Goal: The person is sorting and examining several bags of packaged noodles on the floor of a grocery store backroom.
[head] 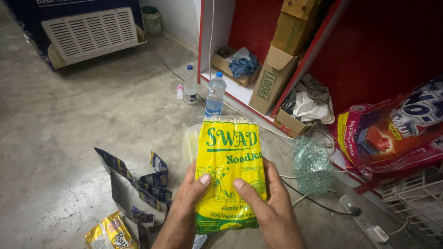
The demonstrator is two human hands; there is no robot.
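Note:
A yellow noodle packet (229, 157) with green print stands upright in front of me, held by both hands. My left hand (181, 213) grips its lower left side, thumb on the front. My right hand (271, 211) grips the lower right side, thumb laid across the front. A clear plastic bag (190, 143) shows just behind the packet.
A concrete floor (92, 120) holds two water bottles (215, 93), a strip of dark sachets (138, 182), a yellow snack pouch (110, 234) and a green mesh bag (311, 163). Right: red shelving (369, 50) with cardboard boxes (272, 78), rags, a large red sack (392, 133), a wire rack (415, 198).

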